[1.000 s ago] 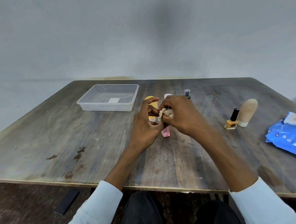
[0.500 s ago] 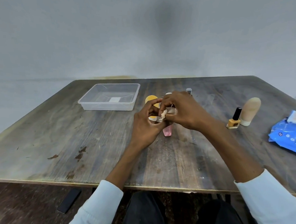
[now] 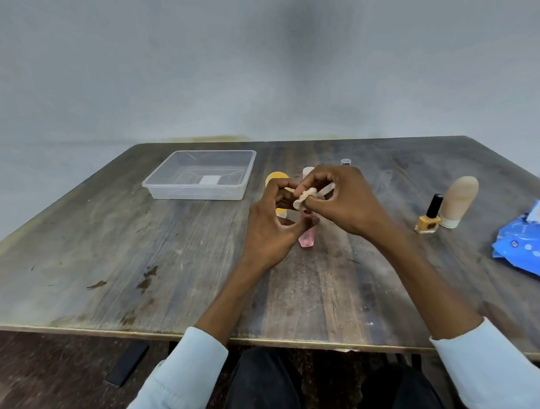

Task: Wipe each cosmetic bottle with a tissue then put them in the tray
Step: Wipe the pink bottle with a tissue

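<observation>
A small pink bottle (image 3: 307, 240) stands tilted above the middle of the wooden table (image 3: 164, 261), its lower end showing below the left hand (image 3: 271, 233), whose thumb and curled fingers pinch it near the top. The bottle's upper part is hidden behind both hands. The right hand (image 3: 341, 202) comes over from the right, its thumb and forefinger pinching a crumpled tissue (image 3: 305, 197) against the top of the bottle, the other fingers loosely curled above. Just behind the hands stand a yellow-topped bottle (image 3: 276, 179), a pale bottle (image 3: 308, 172) and a small dark-capped vial (image 3: 345, 162), all partly hidden. To the left sits a clear plastic tray (image 3: 156, 188). Well to the right, a yellow nail polish bottle (image 3: 427, 220) stands just beside a beige tube (image 3: 458, 200), with a blue wipes pack (image 3: 531, 248) at the table's right edge.
</observation>
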